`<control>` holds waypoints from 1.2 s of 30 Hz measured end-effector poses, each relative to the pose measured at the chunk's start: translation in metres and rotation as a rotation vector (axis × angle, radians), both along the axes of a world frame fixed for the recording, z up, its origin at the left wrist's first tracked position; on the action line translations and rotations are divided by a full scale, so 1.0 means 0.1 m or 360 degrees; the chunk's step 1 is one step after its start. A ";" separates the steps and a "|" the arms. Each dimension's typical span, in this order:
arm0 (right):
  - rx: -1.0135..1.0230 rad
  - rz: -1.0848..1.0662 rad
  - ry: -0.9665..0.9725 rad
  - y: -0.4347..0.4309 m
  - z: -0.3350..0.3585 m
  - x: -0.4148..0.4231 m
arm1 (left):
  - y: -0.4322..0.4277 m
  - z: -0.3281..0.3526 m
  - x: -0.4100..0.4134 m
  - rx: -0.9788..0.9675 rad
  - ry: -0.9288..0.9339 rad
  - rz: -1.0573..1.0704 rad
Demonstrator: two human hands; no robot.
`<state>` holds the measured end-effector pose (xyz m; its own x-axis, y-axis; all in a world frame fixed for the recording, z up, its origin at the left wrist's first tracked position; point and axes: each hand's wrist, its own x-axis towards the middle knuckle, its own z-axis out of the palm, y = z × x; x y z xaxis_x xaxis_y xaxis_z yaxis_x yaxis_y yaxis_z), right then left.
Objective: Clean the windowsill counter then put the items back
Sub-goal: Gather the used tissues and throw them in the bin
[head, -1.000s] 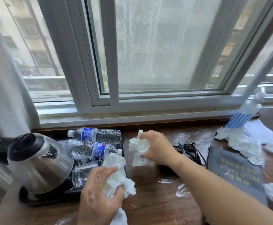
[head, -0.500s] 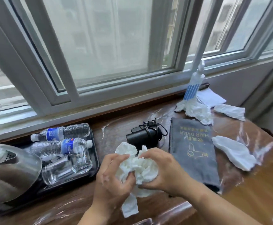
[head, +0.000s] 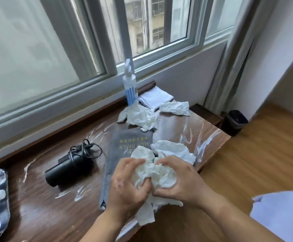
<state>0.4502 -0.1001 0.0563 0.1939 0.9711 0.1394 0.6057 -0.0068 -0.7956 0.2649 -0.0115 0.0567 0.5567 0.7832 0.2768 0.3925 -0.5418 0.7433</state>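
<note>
Both hands still clutch tissue wad between.

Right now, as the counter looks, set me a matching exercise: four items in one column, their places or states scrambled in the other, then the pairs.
Items
1. spray bottle
2. hair dryer
3. hair dryer bag
4. bin

Places or states
A. lying flat on the counter, partly under the hands
B. on the floor beyond the counter's far end
C. upright near the window ledge, crumpled tissues at its base
D. on its side, cord bundled on top

Pairs: 1-C, 2-D, 3-A, 4-B

The left hand and right hand together squeeze a wad of tissue.
</note>
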 end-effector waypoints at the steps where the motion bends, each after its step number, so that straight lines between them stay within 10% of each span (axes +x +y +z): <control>1: 0.0008 -0.0033 -0.0003 -0.07 -0.01 0.19 | -0.04 0.00 0.21 -0.0009 0.0013 -0.0026; 36: -0.0169 -0.0944 0.0105 -0.41 -0.07 5.20 | 0.36 -0.20 5.95 -0.0106 -0.0080 -0.0836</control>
